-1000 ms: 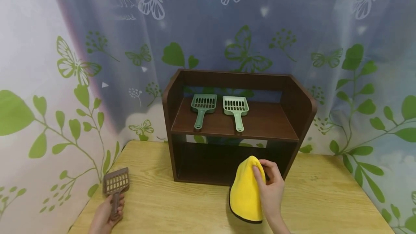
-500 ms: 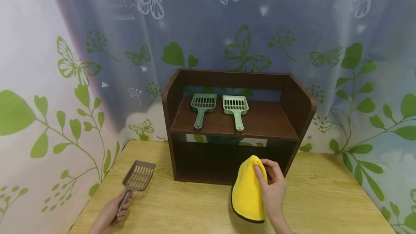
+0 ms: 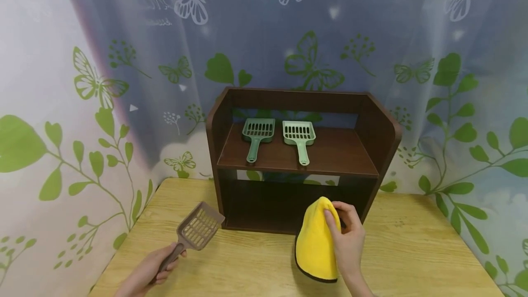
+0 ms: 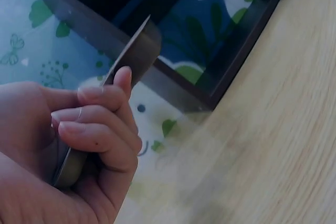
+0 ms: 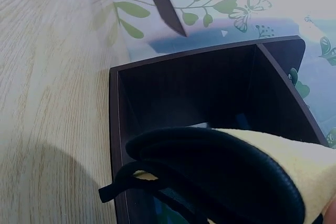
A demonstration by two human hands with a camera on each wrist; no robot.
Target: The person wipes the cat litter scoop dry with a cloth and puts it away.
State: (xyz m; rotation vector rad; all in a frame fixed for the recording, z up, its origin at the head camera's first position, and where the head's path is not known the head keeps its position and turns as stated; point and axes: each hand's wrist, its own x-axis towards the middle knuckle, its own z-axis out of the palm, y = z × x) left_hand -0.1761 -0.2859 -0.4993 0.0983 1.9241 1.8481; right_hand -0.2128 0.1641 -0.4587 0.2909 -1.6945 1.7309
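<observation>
Your left grip holds the brown scoop, your right grip the cloth; a rightward swing may clip the shelf.

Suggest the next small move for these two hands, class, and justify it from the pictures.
Probably bring the brown scoop across to the yellow cloth: the left hand grips the scoop by its handle, the right hand pinches the cloth near its top, and the two things are apart, with bare tabletop between them.
</observation>
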